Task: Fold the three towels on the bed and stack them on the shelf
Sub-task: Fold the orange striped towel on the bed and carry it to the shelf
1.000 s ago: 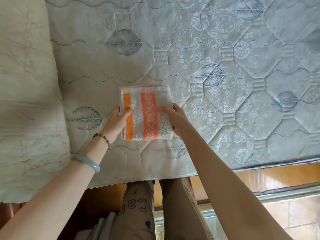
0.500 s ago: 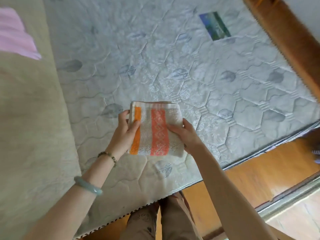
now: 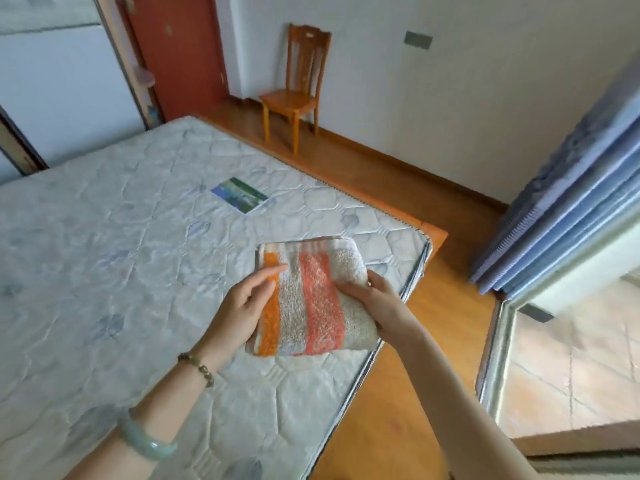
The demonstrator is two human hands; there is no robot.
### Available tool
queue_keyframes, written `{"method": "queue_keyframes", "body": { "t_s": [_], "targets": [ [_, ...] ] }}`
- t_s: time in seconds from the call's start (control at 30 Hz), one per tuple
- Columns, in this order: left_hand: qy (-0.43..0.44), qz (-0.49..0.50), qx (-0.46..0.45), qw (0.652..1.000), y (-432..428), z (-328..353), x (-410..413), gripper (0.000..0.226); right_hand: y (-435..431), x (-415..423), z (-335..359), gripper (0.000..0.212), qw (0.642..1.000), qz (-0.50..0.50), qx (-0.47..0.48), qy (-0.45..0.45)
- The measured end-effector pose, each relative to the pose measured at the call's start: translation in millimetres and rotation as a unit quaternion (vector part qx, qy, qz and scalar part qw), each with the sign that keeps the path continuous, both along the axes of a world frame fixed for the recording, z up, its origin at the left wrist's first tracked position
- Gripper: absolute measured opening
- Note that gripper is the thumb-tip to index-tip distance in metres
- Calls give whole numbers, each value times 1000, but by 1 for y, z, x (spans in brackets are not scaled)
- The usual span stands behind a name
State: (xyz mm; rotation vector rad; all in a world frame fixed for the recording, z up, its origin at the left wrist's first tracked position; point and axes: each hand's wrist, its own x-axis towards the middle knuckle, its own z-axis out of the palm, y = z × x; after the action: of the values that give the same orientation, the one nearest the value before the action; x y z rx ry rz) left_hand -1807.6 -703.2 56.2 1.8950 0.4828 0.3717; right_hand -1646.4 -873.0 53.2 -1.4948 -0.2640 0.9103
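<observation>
Left grip (image 3: 242,306) and right grip (image 3: 377,306) each clasped the folded striped towel (image 3: 311,299) at its 9 and 3 o'clock edges, stripes running 6 to 12, over the bed (image 3: 121,271) corner; no shelf showed.

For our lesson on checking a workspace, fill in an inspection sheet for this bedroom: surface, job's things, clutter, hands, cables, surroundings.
Surface: bare quilted mattress.
Job's things: one folded striped towel, held over the mattress's near corner; other towels and the shelf are not in view.
Clutter: blue-green card lying on the mattress.
Hands: left hand and right hand each grip one side of the towel.
Cables: nothing seen.
Surroundings: wooden chair by the wall, red door, blue curtain, wooden floor.
</observation>
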Motion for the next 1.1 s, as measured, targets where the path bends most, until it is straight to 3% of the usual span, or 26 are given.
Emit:
{"method": "queue_keyframes", "body": {
  "t_s": [0.17, 0.4, 0.5, 0.7, 1.1],
  "targets": [
    [-1, -89, -14, 996, -53, 32, 88, 26, -76, 71, 35, 58, 999, -39, 13, -16],
    [28, -251, -54, 966, -121, 52, 206, 67, -177, 149, 57, 18, 990, -129, 9, -49],
    [29, -283, -42, 958, -152, 53, 251, 70, -215, 177, 58, 11, 985, -161, 23, -55],
    [41, -331, -33, 942, -199, 47, 338, 68, -266, 227, 41, 38, 970, -237, 52, -29],
    [29, -368, -22, 929, -228, 43, 577, 58, -290, 440, 32, 39, 949, -313, 27, -42]
  ]
}}
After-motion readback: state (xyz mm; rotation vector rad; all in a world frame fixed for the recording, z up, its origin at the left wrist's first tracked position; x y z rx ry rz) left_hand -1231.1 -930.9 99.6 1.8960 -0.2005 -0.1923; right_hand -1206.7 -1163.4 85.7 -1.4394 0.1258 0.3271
